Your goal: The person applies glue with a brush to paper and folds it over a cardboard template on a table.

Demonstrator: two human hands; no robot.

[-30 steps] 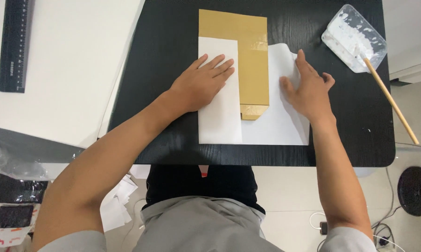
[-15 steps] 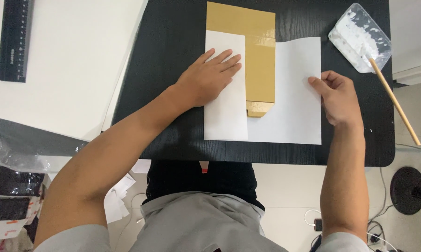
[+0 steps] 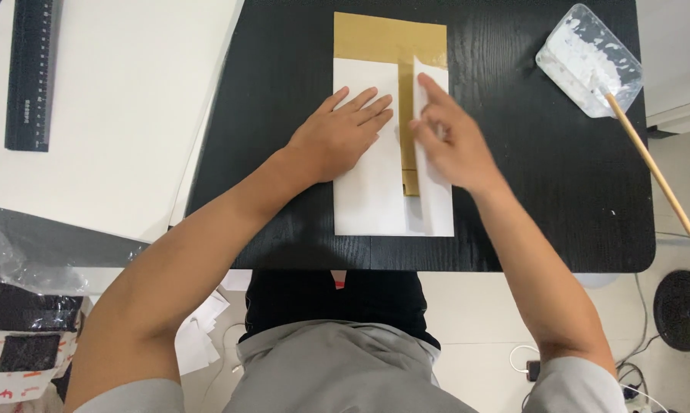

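A brown cardboard piece (image 3: 387,38) lies on the black table (image 3: 528,176), wrapped from both sides by a white paper sheet (image 3: 368,199). My left hand (image 3: 341,138) lies flat, fingers spread, on the paper's left flap. My right hand (image 3: 448,145) presses the right flap (image 3: 435,206) down over the cardboard, fingers pointing up and left along its folded edge. A narrow strip of cardboard shows between the two flaps.
A clear plastic tray (image 3: 589,57) with white paste stands at the table's far right, with a wooden stick (image 3: 651,164) leaning out of it. A black ruler (image 3: 30,73) lies on a white board (image 3: 123,115) to the left. Crumpled plastic (image 3: 24,245) sits at lower left.
My right hand has swung the paper's right side over from flat on the table onto the cardboard. My left hand has stayed on the left flap.
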